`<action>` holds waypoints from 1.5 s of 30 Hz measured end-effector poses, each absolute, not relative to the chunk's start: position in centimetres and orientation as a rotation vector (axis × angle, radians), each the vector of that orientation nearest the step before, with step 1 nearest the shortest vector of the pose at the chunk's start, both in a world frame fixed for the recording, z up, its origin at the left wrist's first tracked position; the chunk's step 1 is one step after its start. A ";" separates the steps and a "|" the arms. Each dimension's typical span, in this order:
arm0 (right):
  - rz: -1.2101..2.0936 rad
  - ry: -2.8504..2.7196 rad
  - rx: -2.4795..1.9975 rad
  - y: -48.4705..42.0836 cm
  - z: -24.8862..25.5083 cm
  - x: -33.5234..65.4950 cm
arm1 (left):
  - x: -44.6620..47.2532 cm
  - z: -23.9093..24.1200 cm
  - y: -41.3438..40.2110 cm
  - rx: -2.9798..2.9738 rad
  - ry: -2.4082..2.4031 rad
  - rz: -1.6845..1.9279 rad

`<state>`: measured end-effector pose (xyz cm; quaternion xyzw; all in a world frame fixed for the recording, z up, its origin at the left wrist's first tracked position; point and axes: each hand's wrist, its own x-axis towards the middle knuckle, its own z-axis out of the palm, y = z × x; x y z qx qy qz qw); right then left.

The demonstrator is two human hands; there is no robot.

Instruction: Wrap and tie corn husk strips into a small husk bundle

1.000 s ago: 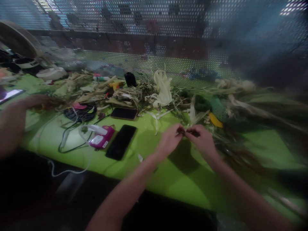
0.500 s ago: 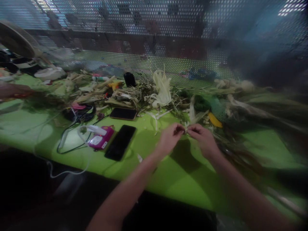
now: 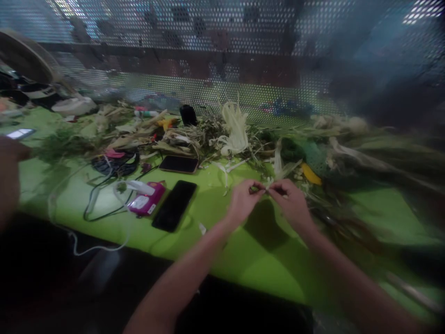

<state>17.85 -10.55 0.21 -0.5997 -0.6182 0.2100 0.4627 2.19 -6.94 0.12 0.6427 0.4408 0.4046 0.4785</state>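
My left hand (image 3: 247, 198) and my right hand (image 3: 288, 198) meet above the green table (image 3: 222, 250), fingertips pinched almost together. Between them is a small pale piece that looks like a strip of dried husk (image 3: 268, 183); both hands grip it, and most of it is hidden by the fingers. Just behind my right hand stands a pale husk piece (image 3: 278, 160), with a yellow object (image 3: 310, 174) to its right. Pale thin stalks (image 3: 226, 171) lie on the table behind my left hand.
Left of my hands lie a black phone (image 3: 174, 205), a second phone (image 3: 179, 163) and a magenta power adapter (image 3: 147, 198) with cables. A heap of dried stalks and husks (image 3: 205, 134) runs along the perforated metal screen (image 3: 222, 93). Another person's hand (image 3: 14, 148) is at the far left.
My fingertips have shifted slightly and come closer together on the pale piece. At the far left, the other person's hand has drawn back, and a lit screen now shows there.
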 end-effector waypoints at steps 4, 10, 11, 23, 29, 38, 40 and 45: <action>0.495 -1.556 -1.466 -10.8 0.1 17.7 | 2.5 -0.1 -7.1 1.612 1.146 1.017; 0.310 -1.640 -1.489 -11.3 0.4 17.6 | 2.6 0.2 -7.3 1.651 1.166 1.030; 0.242 -1.668 -1.493 -11.3 0.5 17.6 | 2.6 0.2 -7.3 1.651 1.160 1.031; -0.034 -1.830 -1.497 -11.6 0.7 17.5 | 2.7 -0.6 -7.0 1.644 1.121 0.981; -0.039 -1.856 -1.452 -11.6 0.9 17.6 | 2.7 -0.8 -6.9 1.600 1.142 0.962; -0.165 -1.921 -1.513 -11.5 0.4 17.9 | 2.8 -0.1 -7.3 1.810 1.198 0.974; -0.102 -1.877 -1.543 -11.5 0.4 17.8 | 2.8 -0.1 -7.3 1.795 1.179 0.970; -0.049 -1.891 -1.521 -11.8 0.7 17.8 | 2.7 0.0 -7.4 1.782 1.184 0.961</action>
